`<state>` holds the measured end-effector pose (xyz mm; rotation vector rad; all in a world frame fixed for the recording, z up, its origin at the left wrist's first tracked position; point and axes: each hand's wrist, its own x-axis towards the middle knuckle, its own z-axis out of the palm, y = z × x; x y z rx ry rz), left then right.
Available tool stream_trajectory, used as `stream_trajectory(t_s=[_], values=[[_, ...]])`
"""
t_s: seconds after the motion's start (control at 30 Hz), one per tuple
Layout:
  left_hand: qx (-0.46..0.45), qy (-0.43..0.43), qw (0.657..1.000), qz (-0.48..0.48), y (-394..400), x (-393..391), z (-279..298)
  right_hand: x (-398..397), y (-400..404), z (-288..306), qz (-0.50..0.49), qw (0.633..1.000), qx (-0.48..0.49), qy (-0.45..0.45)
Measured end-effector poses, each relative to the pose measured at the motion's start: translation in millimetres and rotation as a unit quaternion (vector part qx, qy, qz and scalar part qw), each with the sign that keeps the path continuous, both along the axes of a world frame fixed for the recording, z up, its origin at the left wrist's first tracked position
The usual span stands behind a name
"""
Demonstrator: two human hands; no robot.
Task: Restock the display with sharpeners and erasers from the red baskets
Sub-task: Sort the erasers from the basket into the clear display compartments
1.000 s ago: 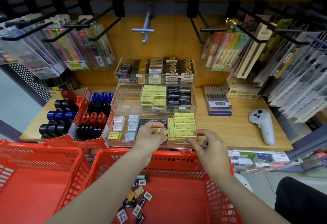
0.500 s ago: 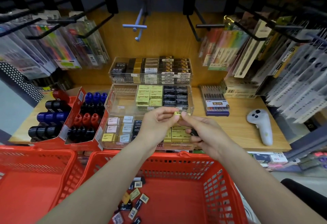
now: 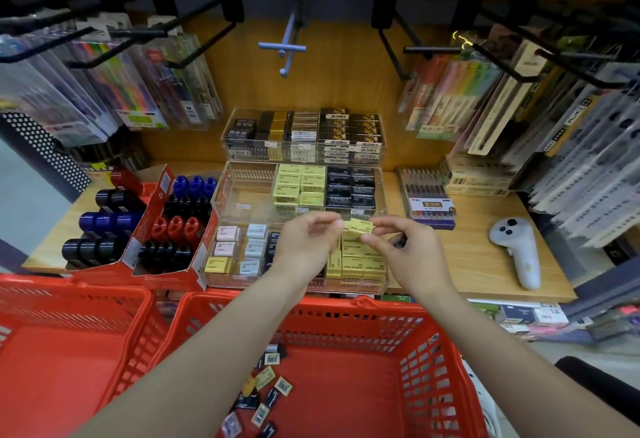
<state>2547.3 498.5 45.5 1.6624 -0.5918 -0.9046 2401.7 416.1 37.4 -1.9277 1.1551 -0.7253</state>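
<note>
A small yellow eraser [image 3: 358,226] is pinched between my left hand [image 3: 306,242] and my right hand [image 3: 405,250], just above the front tier of the clear display case [image 3: 221,202]. My right hand also has a small dark item tucked under its fingers. Rows of yellow erasers [image 3: 360,261] fill the front tier's right side below my hands. White, pink and yellow erasers [image 3: 239,247] lie in the front tier's left side. Several loose erasers [image 3: 266,392] lie in the near red basket [image 3: 433,361].
A second red basket [image 3: 69,351] stands at the left. Red cardboard trays of blue, black and red sharpeners [image 3: 173,226] sit left of the case. A white controller [image 3: 519,250] and a pen box [image 3: 427,198] lie on the wooden shelf at right. Hooks with hanging packs overhang the shelf.
Both hands lifted from the front tier and came together; a yellow eraser is now held between them above the case. The camera has tipped slightly.
</note>
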Motion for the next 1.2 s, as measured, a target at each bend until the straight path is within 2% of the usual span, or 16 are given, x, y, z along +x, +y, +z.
stream_trajectory(t_s=[0.1, 0.23, 0.43, 0.63, 0.7, 0.77, 0.8, 0.83, 0.87, 0.9, 0.93, 0.97, 1.0, 1.2], values=[[0.057, -0.084, 0.995, 0.000, 5, 8, -3, 7, -7, -7, -0.027, 0.997, -0.049, 0.048], [0.119, -0.095, 0.983, -0.103, 9, 8, -7, 18, -9, -16, -0.017, 0.990, -0.103, 0.093], [0.121, -0.157, 0.969, -0.150, 5, 5, -12, 25, -9, -19, -0.052, 0.982, -0.132, 0.124], [0.115, -0.157, 0.970, -0.148, 5, 6, -16, 29, -9, -19, -0.058, 0.982, -0.130, 0.128], [0.108, -0.148, 0.972, -0.147, 6, 7, -13, 28, -6, -13, -0.042, 0.988, -0.105, 0.101], [0.098, -0.135, 0.976, -0.139, 9, 8, -6, 23, -2, -4, -0.063, 0.998, -0.018, 0.020], [0.088, -0.135, 0.978, -0.130, 13, 8, 0, 19, 2, 4, -0.085, 0.991, 0.090, -0.057], [0.076, -0.144, 0.979, -0.123, 18, 9, 8, 16, 8, 15, -0.096, 0.954, 0.235, -0.158], [0.063, -0.164, 0.977, -0.118, 25, 10, 18, 14, 16, 26, -0.086, 0.884, 0.383, -0.255], [0.050, -0.187, 0.974, -0.117, 33, 12, 29, 11, 26, 36, -0.070, 0.809, 0.489, -0.318], [0.034, -0.204, 0.971, -0.117, 42, 12, 41, 8, 36, 47, -0.052, 0.761, 0.552, -0.338], [0.020, -0.213, 0.969, -0.121, 53, 13, 53, 5, 46, 59, -0.026, 0.741, 0.585, -0.328], [0.011, -0.220, 0.967, -0.130, 66, 12, 65, 3, 56, 71, 0.004, 0.738, 0.600, -0.309], [-0.041, -0.254, 0.948, -0.187, 147, -8, 103, -17, 96, 137, 0.175, 0.759, 0.590, -0.214]])
